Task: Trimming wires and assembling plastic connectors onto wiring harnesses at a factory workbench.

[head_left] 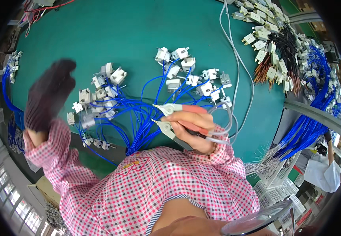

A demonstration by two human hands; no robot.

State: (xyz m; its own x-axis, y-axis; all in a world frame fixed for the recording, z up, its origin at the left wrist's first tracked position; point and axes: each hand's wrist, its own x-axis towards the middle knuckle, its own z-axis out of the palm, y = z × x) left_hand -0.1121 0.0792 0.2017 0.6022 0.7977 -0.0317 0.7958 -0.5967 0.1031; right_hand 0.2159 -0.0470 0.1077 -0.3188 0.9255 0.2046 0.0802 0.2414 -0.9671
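Observation:
My right hand [192, 128] is closed around two test clips, one with a red handle [194, 109] and one with a black handle [180, 141]. Their pale round joints and thin pointed tips face left, over a bundle of blue wires [141, 131]. The tips stand apart from each other; whether they touch a wire I cannot tell. White plug-like connectors [109, 92] end the wires, fanned out in a left and a right group. At the far left, my left hand [50, 94] in a dark glove is raised, slightly blurred, with thumb and fingers apart and nothing seen in it.
Grey cables [237, 59] run from the clips across the green table [123, 31]. Black-wired white connectors [271, 47] pile up at the far right. Beyond the metal rail [314, 114] hang blue wire bundles [304, 133]. White baskets [275, 192] stand lower right, near another person's white sleeve [322, 173].

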